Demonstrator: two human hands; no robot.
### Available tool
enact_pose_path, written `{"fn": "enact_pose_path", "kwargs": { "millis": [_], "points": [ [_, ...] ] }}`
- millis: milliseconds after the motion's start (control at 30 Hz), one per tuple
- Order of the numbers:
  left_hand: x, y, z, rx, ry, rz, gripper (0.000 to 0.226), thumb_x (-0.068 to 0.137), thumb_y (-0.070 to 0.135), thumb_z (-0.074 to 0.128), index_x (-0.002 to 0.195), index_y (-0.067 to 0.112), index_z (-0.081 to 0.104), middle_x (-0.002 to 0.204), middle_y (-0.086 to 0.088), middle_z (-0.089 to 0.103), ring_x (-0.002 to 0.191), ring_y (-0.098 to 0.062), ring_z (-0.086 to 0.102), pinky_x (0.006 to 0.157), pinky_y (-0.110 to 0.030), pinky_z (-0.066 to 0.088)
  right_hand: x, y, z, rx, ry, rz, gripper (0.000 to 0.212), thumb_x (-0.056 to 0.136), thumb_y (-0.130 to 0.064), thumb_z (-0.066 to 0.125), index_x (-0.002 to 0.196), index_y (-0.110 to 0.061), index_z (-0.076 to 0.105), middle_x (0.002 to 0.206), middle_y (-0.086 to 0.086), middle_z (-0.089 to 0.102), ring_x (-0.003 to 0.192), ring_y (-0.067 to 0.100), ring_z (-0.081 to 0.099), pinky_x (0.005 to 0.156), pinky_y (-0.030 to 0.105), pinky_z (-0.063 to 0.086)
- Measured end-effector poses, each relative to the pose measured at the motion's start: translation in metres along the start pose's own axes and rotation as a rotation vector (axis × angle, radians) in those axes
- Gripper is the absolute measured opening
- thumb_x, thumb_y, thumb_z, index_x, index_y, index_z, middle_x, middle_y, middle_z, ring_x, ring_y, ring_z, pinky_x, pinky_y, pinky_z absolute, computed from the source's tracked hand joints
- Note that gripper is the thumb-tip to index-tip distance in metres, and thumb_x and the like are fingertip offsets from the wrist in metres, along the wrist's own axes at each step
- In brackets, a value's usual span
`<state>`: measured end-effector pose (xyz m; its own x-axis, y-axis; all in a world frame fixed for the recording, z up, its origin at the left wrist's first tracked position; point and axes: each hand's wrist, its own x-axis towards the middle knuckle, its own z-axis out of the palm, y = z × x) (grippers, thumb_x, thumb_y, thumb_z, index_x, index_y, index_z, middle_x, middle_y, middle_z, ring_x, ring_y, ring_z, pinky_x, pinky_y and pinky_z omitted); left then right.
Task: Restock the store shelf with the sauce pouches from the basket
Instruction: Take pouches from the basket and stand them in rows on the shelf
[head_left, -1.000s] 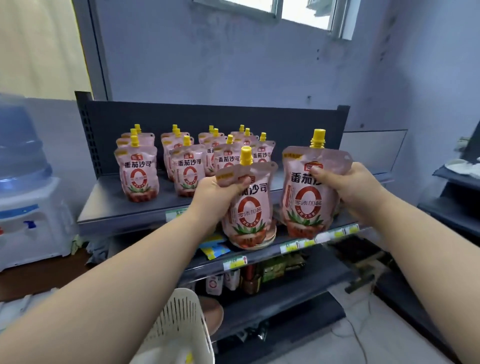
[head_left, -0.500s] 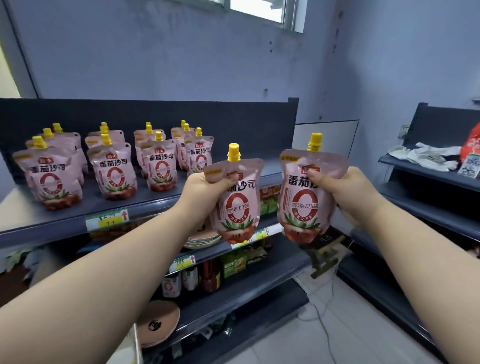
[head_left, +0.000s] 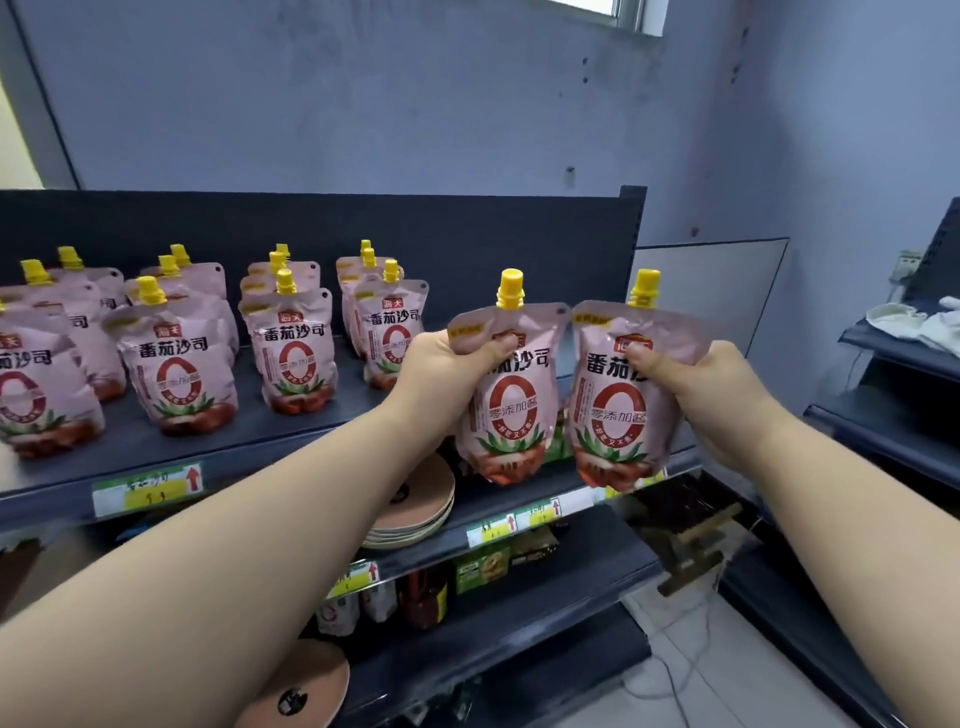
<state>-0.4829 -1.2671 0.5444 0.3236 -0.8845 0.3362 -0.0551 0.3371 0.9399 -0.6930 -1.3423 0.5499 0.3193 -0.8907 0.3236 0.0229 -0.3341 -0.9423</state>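
- My left grip (head_left: 447, 369) clamps one tomato sauce pouch (head_left: 511, 415) by its upper edge; my right grip (head_left: 711, 389) clamps a second pouch (head_left: 618, 410). Both hang upright before the top shelf (head_left: 291, 439).
- I set each base flat right of the standing rows (head_left: 296, 358), label outward.

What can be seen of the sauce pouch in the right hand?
The pouch is a glossy pink bag with a yellow cap on its top spout, Chinese lettering and a red ring above pictured tomatoes. It is held upright before the shelf at its right end, not set down. The right hand grips its upper right part, thumb across the front, creasing it. Its left edge nears the other pouch; whether they touch is unclear.
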Motion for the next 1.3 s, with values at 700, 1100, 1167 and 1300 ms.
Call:
{"fn": "enact_pose_path", "kwargs": {
  "millis": [700, 1100, 1167, 1300],
  "points": [
    [0.174, -0.051, 0.066, 0.273, 0.303, -0.048, 0.016, 0.085, 0.028, 0.065, 0.093, 0.016, 0.070, 0.088, -0.001, 0.075, 0.080, -0.019, 0.072, 0.074, -0.039, 0.058, 0.237, 0.072, -0.065, -0.008, -0.256, -0.058, 0.009, 0.087, -0.022, 0.063, 0.084, -0.015, 0.068, 0.076, -0.003, 0.075, 0.071, 0.017, 0.073, 0.057, 0.026, 0.057],
    [0.167, -0.056, 0.077, 0.239, 0.599, -0.047, 0.010, 0.086, 0.020, 0.063, 0.085, 0.024, 0.072, 0.084, 0.001, 0.076, 0.080, -0.016, 0.072, 0.074, -0.034, 0.057, 0.323, 0.107, 0.015, 0.134, -0.533, 0.014, 0.014, 0.089, -0.022, 0.063, 0.090, -0.009, 0.068, 0.088, 0.010, 0.074, 0.082, 0.030, 0.071, 0.078, 0.046, 0.057],
    [0.167, -0.060, 0.075, 0.247, 0.622, -0.048, 0.012, 0.086, 0.018, 0.063, 0.082, 0.025, 0.072, 0.083, 0.002, 0.075, 0.080, -0.016, 0.072, 0.073, -0.033, 0.057, 0.330, 0.116, 0.036, 0.167, -0.525, 0.049, 0.012, 0.088, -0.022, 0.063, 0.084, -0.012, 0.068, 0.079, 0.006, 0.074, 0.076, 0.028, 0.071, 0.072, 0.040, 0.057],
    [0.175, -0.061, 0.063, 0.191, 0.613, -0.081, 0.011, 0.086, 0.016, 0.062, 0.085, 0.021, 0.072, 0.086, -0.001, 0.076, 0.083, -0.019, 0.072, 0.074, -0.034, 0.056, 0.349, 0.122, 0.069, 0.211, -0.512, 0.092, 0.011, 0.087, -0.022, 0.065, 0.079, -0.015, 0.067, 0.066, -0.001, 0.072, 0.064, 0.018, 0.070, 0.062, 0.031, 0.056]
  ]
}}
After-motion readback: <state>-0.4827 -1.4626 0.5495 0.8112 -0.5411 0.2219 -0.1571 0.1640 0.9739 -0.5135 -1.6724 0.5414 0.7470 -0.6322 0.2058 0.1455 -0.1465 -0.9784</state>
